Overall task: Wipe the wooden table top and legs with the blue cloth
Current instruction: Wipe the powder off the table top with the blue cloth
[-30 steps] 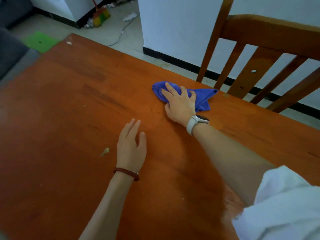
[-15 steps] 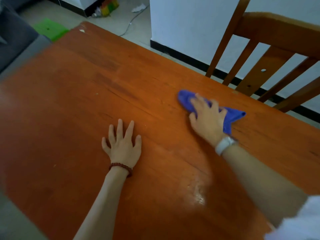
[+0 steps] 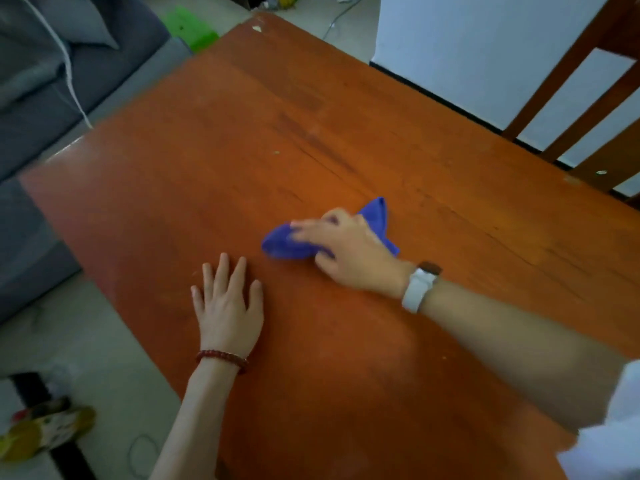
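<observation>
The wooden table top [image 3: 346, 140] fills most of the frame, running from the upper middle down to the lower right. Near the centre of the frame, the blue cloth [image 3: 282, 242] is pressed flat against the table top by the right hand [image 3: 349, 251]. The fingers of that hand are laid out over the cloth and are blurred; the thumb is seen at the cloth's lower edge, so whether the cloth is pinched or only pressed cannot be told with certainty. A white watch [image 3: 419, 287] is worn on the right wrist, and a white sleeve [image 3: 609, 441] is seen at the lower right corner.

The left hand [image 3: 228, 306] is laid flat on the table top, lower left of the cloth, with fingers straight and slightly spread; nothing is held. A red bead bracelet [image 3: 221, 358] is worn on its wrist.

A wooden chair [image 3: 588, 98] is seen at the upper right, beyond the table's far edge. A grey sofa [image 3: 52, 81] occupies the upper left, with a green item [image 3: 190, 26] on the floor beside it.
</observation>
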A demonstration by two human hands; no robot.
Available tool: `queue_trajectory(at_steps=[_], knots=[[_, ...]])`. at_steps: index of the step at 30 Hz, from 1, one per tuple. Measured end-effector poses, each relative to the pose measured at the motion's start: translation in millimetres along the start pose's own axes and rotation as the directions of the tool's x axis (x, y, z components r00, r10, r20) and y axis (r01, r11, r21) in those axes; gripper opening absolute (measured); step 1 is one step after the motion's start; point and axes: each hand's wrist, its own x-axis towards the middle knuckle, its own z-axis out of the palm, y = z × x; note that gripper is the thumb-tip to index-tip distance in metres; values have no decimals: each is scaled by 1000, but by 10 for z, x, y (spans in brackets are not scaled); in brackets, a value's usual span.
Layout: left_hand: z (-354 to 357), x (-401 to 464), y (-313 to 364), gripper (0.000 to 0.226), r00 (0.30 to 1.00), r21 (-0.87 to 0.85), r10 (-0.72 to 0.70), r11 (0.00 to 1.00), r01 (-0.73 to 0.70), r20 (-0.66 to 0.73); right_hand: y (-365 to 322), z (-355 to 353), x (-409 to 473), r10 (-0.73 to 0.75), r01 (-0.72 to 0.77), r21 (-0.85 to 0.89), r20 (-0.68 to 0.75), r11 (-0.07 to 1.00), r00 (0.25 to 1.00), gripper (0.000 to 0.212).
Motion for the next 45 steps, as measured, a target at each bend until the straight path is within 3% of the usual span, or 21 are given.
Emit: queue_trajectory(at_steps=[2,5,7,10,12,13,14,16,18,20,22,23,26,29,31,34,35,37,39,41,45], knots=[[-24,-65,-46,48,998,-34,64,997,-64,8,208,-142,239,224,-243,-83,-191,967,956,48],[-77,-193,-153,43,994,-108,91,990,-96,-55,260,-106,618,490,-531,-236,-212,814,846,47],[-101,-276,-285,43,996,-116,21,993,-31,-85,18,125,708,423,-444,-281,-135,851,896,50],[-124,-358,-519,45,980,-99,-149,986,137,-131,-565,556,372,36,-13,-251,86,968,996,50],[-147,-391,-631,45,968,-131,-204,974,185,-150,-850,654,-46,-235,262,-108,211,959,949,48],[-152,-413,-675,45,967,-155,-209,970,185,-149,-895,619,-224,-304,319,-15,257,948,917,45],[-153,-436,-707,45,969,-175,-199,969,172,-148,-881,548,-315,-327,321,68,266,945,907,46],[-147,-486,-742,46,977,-184,-158,974,131,-143,-734,387,-229,-261,244,137,123,960,958,52],[-136,-517,-752,47,981,-141,-144,982,125,-133,-496,196,74,-55,55,4,-35,998,998,50],[-136,-517,-733,48,981,-66,-162,986,155,-110,-244,77,339,157,-167,-203,-66,965,985,44],[-124,-534,-689,49,978,-3,-184,983,185,-98,-144,112,339,273,-276,-281,-51,919,961,43],[-117,-547,-656,49,978,12,-183,983,185,-102,-166,188,220,243,-240,-307,-29,921,970,44],[-66,-601,-512,47,982,-23,-150,989,149,-117,-468,410,-499,-87,113,-283,106,952,991,50],[36,-691,-342,46,990,-52,-89,995,84,-112,-651,353,-1319,-309,351,-99,296,931,904,45],[124,-769,-225,48,996,-37,-47,998,44,-76,-562,153,-1516,-283,285,27,233,958,930,44],[236,-872,-128,52,1000,56,-12,998,12,-9,-195,-242,-1317,30,-29,12,-96,1000,995,46],[250,-879,-121,53,1000,73,-15,997,15,-2,-49,-372,-1189,185,-196,-32,-209,980,960,45],[246,-870,-127,53,999,79,-31,996,30,11,253,-557,-939,495,-549,-81,-340,832,799,44],[242,-865,-134,53,999,96,-31,995,29,19,431,-583,-762,705,-759,-52,-333,649,626,45],[244,-880,-127,53,999,108,-27,994,25,17,391,-424,-725,726,-779,-133,-295,613,622,46],[229,-892,-133,54,999,98,-29,995,26,33,-202,90,-1062,465,-490,-293,-154,821,872,46]])
